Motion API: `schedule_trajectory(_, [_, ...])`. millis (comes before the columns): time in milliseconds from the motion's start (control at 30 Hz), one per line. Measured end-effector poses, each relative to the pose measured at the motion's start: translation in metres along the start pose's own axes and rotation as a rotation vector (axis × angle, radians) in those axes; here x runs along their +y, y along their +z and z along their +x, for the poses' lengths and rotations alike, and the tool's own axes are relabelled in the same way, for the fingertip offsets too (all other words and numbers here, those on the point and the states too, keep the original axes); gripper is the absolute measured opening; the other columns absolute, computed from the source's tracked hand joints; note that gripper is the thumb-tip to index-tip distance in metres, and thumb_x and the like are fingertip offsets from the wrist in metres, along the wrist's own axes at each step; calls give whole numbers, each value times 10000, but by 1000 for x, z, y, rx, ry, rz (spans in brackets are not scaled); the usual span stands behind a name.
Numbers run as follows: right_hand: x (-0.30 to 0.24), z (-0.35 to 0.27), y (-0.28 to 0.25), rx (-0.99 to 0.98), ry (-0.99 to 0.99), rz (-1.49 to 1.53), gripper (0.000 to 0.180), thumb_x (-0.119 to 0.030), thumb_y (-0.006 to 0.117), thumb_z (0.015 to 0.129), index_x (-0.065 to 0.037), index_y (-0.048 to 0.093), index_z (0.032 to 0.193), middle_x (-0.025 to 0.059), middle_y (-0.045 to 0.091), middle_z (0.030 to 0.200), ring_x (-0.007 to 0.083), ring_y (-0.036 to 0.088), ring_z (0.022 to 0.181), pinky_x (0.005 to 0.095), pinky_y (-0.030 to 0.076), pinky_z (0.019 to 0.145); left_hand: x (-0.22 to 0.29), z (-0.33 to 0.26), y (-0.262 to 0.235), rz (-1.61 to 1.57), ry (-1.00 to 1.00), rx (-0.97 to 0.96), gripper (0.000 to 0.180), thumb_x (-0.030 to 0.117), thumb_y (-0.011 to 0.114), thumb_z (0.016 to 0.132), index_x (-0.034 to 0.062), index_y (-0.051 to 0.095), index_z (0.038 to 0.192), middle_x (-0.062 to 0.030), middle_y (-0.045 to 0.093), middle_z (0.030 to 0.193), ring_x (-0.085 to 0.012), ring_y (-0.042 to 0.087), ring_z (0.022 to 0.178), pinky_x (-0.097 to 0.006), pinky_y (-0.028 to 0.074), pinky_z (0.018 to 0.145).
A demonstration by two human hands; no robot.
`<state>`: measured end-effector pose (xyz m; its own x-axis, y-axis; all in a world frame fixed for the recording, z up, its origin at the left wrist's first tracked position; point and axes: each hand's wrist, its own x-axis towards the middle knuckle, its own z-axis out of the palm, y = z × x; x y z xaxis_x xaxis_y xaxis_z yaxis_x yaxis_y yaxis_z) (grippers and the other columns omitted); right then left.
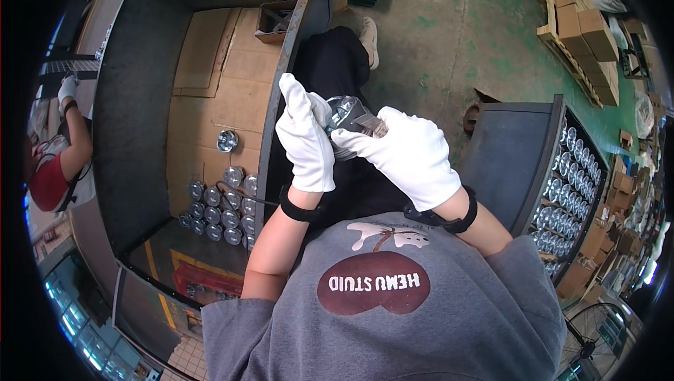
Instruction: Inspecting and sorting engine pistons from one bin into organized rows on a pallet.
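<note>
I note white gloves on left hand (pixel 307 139) and right hand (pixel 411 156), black wristbands (pixel 460 221). Shiny silver round part (pixel 349 113) between them. Grey shirt (pixel 393 311) with maroon patch. Left: brown cardboard (pixel 210 86), silver discs (pixel 217 209) in dark bin (pixel 133 128). Far floor (pixel 456 23) worn green.
</note>
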<state>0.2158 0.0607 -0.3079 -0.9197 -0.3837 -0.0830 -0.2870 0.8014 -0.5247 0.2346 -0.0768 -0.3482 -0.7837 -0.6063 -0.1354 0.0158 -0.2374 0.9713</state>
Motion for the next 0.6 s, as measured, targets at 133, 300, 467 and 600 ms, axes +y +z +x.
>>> schedule_trajectory(133, [0,1,0,-2,-23,-17,534,-588,727,769,-70,616,701,146,598,587,326,654,588,379,506,521,-3,1,-1,-5,15,-5,586,448,397,1048,117,298,575,20,283,557,-99,292,549,-274,254,543])
schedule_trajectory(300, [1,-1,1,3,-47,-18,535,-589,721,774,-72,606,695,147,597,589,326,654,589,378,507,521,-2,0,0,-41,5,-10,577,441,406,1047,118,305,580,23,283,558,-97,294,549,-271,260,543])
schedule_trajectory(467, [-1,-1,0,5,-36,-8,539,-586,724,774,-68,598,694,152,604,597,326,654,588,376,506,518,-2,1,0,-50,15,-9,574,435,407,1049,121,306,579,24,280,559,-97,292,546,-270,257,539])
schedule_trajectory(600, [-1,0,0,-5,-29,-20,539,-584,724,774,-67,596,695,153,603,595,328,653,589,377,506,518,-2,1,-1,-46,17,-6,571,425,403,1052,122,306,577,26,277,559,-98,290,542,-270,256,536])
